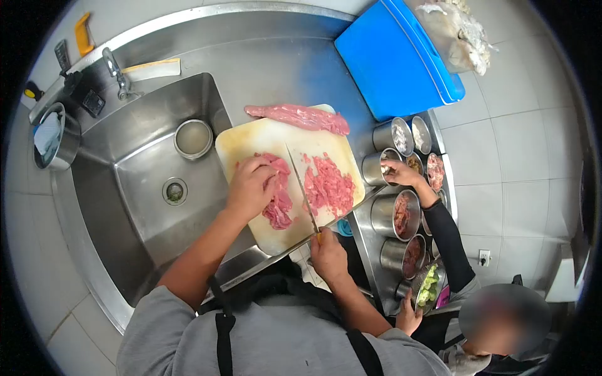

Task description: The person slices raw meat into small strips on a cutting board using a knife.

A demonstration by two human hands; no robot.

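Raw meat sits under your left hand, held by curled fingers. Your right hand wraps its fingers around the knife.

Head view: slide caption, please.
Raw meat under the left hand, a knife in the right hand, chopped pieces on the cutting board.

Long thin knife, raw pink meat bunched left of it, chopped pieces heaped right, pale cutting board beneath
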